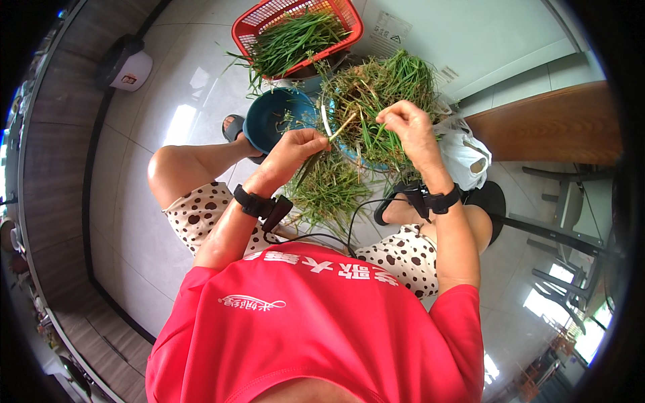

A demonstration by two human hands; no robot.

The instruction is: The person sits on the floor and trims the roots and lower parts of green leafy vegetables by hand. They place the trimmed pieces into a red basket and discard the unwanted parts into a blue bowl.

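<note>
My left hand [305,146] pinches a thin stalk of leafy greens [343,126] between thumb and fingers; its pale end points up and right, its dark leaves hang below the hand. My right hand [407,126] is raised over a large heap of green stalks [373,90], thumb and fingertips close together; whether something thin is between them I cannot tell. The heap lies in a blue container [352,157], mostly hidden. Left of it stands a teal basin [267,118] with a few scraps inside. A red plastic basket [347,38] at the top holds long green leaves [297,43].
Loose trimmings [330,189] lie on the tiled floor between my feet. A white plastic bag [466,156] is right of the heap, near a wooden bench [549,123]. A bin [132,70] stands upper left. A black cable [347,237] runs between my wrist straps.
</note>
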